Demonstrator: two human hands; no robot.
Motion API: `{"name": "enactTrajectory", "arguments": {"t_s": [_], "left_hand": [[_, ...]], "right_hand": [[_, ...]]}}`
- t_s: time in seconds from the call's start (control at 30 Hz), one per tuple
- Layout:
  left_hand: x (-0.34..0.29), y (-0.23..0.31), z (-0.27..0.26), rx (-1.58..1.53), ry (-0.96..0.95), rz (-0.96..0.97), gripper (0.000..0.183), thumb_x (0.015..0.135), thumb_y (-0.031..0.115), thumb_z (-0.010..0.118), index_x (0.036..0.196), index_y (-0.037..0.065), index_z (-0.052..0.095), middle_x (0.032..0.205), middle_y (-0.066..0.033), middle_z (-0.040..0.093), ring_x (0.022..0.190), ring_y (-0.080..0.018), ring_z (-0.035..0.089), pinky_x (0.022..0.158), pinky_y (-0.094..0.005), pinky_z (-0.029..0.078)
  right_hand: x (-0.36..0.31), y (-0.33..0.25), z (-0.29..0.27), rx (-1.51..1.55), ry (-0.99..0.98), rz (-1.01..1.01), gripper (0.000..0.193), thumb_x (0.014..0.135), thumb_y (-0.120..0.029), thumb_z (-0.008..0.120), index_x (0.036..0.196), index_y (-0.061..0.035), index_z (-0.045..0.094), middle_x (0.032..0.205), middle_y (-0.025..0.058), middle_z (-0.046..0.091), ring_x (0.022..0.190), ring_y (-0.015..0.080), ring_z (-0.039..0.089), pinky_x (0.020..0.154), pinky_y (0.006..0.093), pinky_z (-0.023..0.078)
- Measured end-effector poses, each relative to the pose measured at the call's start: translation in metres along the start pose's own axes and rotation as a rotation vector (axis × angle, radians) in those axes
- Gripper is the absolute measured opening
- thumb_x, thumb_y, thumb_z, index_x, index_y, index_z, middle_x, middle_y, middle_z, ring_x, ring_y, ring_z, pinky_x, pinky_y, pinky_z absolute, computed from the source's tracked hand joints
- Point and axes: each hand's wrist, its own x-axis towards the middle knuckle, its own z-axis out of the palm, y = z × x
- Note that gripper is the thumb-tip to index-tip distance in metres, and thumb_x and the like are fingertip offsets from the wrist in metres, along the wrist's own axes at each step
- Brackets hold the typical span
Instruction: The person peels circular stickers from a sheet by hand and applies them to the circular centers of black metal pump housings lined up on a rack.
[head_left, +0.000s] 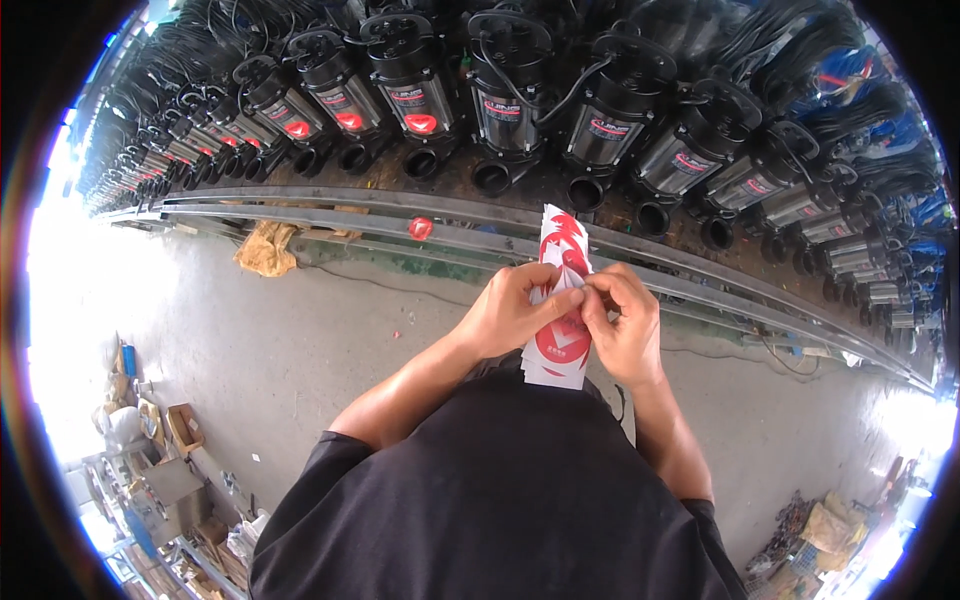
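Both of my hands meet in front of my chest on a stack of white sticker strips [556, 372] with round red labels. My left hand [515, 308] is closed on the strips from the left, thumb across the front. From the other side, my right hand [622, 318] pinches at a lifted, folded-up bit of the top strip near the middle. Whether a label has come off its backing there I cannot tell. Beyond the strips stands a row of black and silver pumps [510, 110]; those from the middle leftward, such as one pump [410, 85], carry a red sticker [420, 124].
The pumps stand on a long bench with a metal front rail [350, 205]. A red sticker [421, 229] shows at the rail. Crumpled brown paper [267, 248] hangs below the left part. Boxes and clutter [185, 428] lie on the floor lower left, sacks [830, 530] lower right.
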Motion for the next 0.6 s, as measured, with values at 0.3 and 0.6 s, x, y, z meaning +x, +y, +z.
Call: {"name": "enactTrajectory", "arguments": {"t_s": [0.3,0.6], "left_hand": [[0.015,-0.038,0.006,-0.147,0.100,-0.088,0.028,0.096,0.025,0.072,0.095,-0.004,0.073,0.077,-0.0074,0.070,0.077,-0.0060,0.058,0.069,-0.0323,0.052],[0.010,-0.038,-0.006,-0.131,0.055,0.089,0.025,0.086,0.016,0.082,0.101,-0.002,0.075,0.089,-0.0097,0.076,0.085,-0.0115,0.069,0.075,-0.0342,0.057]], "right_hand": [[0.004,-0.039,-0.001,-0.383,0.118,-0.369,0.024,0.083,0.002,0.078,0.104,-0.0056,0.071,0.107,0.0043,0.065,0.074,0.0148,0.071,0.055,0.0293,0.058],[0.009,-0.035,0.010,0.005,-0.107,-0.037,0.026,0.095,-0.015,0.080,0.113,0.0020,0.071,0.108,0.0071,0.068,0.085,0.0167,0.073,0.067,0.0302,0.060]]}}
